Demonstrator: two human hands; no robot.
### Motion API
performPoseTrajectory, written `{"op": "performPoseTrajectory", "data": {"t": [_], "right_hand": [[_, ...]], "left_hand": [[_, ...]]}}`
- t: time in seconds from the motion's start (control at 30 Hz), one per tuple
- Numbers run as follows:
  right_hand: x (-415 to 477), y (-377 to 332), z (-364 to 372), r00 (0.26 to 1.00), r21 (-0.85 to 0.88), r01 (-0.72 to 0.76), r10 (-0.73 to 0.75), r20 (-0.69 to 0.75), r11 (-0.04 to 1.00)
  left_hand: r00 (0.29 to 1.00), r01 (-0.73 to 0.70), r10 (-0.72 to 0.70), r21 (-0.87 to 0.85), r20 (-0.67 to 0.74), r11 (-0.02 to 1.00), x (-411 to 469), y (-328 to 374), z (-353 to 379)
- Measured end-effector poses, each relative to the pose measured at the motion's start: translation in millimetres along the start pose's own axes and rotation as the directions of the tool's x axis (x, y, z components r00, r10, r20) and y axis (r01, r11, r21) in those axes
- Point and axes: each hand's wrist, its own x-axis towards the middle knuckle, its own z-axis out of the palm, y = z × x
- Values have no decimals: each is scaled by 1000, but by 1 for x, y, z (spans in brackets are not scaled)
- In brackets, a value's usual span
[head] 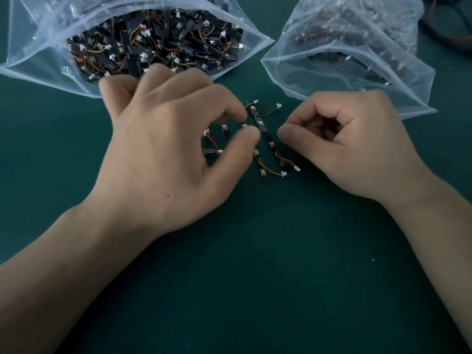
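Pinches a board [244, 125] between left hand [163, 149] thumb and forefinger, just above the mat [281, 251]; curls right hand [357, 141] fingers inward, empty. Looks early: few boards [270, 145] out, bag [38, 47] full.

11 o'clock, left bag [38, 47]: top and left side cut off by the frame.
1 o'clock, right bag [357, 47]: contents blurred behind cloudy plastic.
2 o'clock, cables [449, 29]: cut off by the right edge.
Centre, small boards [260, 123]: several hidden under the left hand [163, 149]; fingertips blurred, grip unclear.
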Motion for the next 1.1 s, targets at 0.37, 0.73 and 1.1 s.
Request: {"op": "performPoseTrajectory", "data": {"t": [0.37,0.73,1.1], "right_hand": [[-1,-1,1,1000,-17,20,-20,-15,1000],[-1,-1,1,999,-13,37,-37,-14,999],[-1,0,2,999,-11,34,-35,-9,999]], "left_hand": [[985,167,-169,79,23,983,-15,-11,-10],[993,37,-49,107,111,994,-16,-3,-12],[981,-83,83,-8,176,997,-16,-3,-12]]}}
